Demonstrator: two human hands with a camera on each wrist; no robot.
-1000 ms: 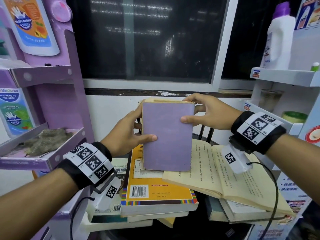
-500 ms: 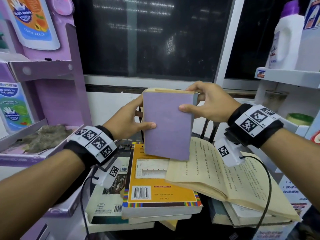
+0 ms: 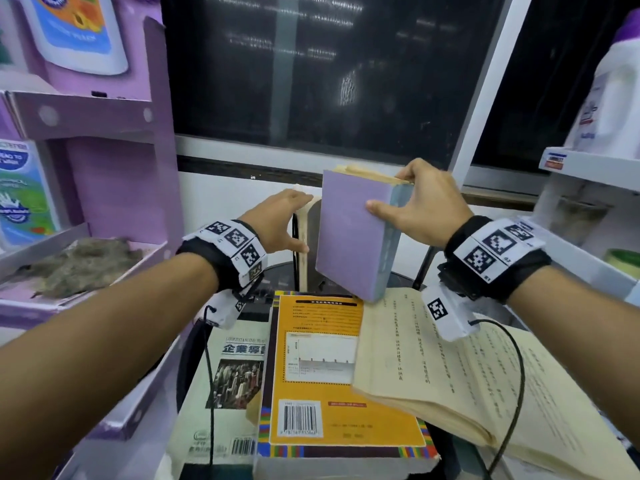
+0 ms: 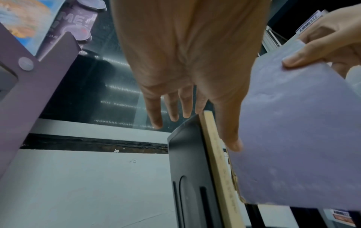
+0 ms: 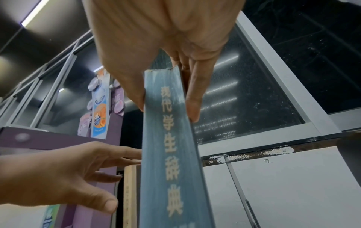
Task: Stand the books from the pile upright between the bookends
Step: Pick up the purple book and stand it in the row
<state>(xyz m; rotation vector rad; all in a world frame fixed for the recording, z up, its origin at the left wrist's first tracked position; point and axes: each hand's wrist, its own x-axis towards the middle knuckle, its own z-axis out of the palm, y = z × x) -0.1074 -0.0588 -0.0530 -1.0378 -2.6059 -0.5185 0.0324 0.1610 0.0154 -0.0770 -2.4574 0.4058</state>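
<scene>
One right hand grips purple book, spine reading 現代学生辞典.

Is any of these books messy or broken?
Yes. An open book lies splayed across the pile, pages up. The purple book the right hand grips is tilted, and its cover edge is chipped.

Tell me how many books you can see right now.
5: a purple book in the right hand, a tan book upright against the bookend, and an orange book, a photo-covered book and an open book piled flat. Others may hide underneath.
</scene>
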